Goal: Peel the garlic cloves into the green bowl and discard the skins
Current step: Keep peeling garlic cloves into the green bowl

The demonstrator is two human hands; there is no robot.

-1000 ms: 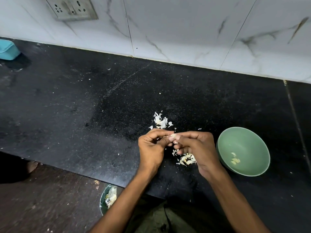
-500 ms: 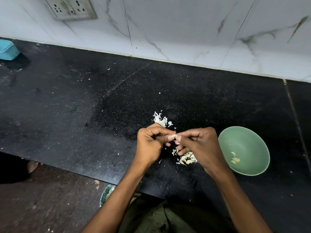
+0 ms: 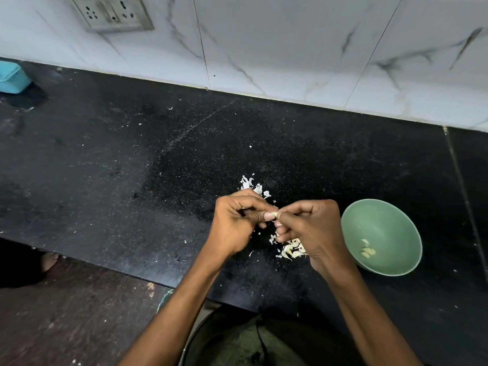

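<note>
Both hands meet over the black counter and pinch one small garlic clove between their fingertips. My left hand has its thumb and curled fingers on the clove's left end. My right hand pinches the right end. The green bowl stands just right of my right hand, with a few peeled cloves in its bottom. Loose white skins lie beyond my left hand, and a second heap of skins and cloves lies under my right hand, partly hidden.
The black counter runs along a marble-tiled wall with a socket plate. A turquoise box sits at the far left. Below the counter edge a round bin rim shows beside my left forearm. A bare foot is on the floor.
The hands stay together on the clove and have drifted slightly left and away from me. The bin below is now more hidden by my left forearm.
</note>
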